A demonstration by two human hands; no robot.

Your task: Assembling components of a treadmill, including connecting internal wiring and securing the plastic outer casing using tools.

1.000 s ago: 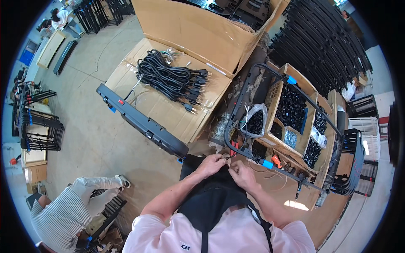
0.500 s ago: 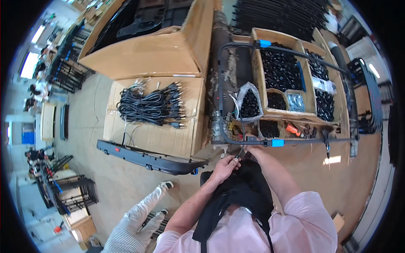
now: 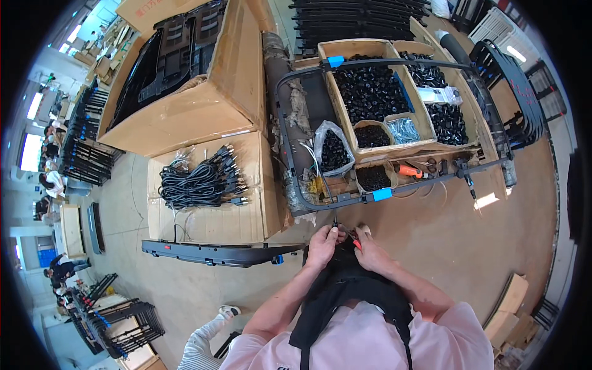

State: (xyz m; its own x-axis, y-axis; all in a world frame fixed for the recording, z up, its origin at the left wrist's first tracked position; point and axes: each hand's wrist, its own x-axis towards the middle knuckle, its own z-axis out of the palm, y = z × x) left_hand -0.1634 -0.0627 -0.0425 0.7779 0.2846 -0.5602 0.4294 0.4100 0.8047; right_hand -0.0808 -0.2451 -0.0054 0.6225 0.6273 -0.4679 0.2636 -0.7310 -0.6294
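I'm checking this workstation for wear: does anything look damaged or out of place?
Yes: the grey wrapping, seen through the left end of the black frame, looks damaged; its surface is ragged and torn-looking.

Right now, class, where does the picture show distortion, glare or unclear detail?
Head view, rim: the floor edge bows at right; head view, right: a bright patch glares on the floor; head view, centre: the red-handled tool in the right hand has a tip too small to read.

the divided tray (image 3: 394,151) holds small black parts (image 3: 370,92); in front of it lies an orange tool (image 3: 409,171). left of the tray stands an open cardboard box (image 3: 237,80) with black panels (image 3: 179,55); behind the tray, stacked black bars (image 3: 361,21).
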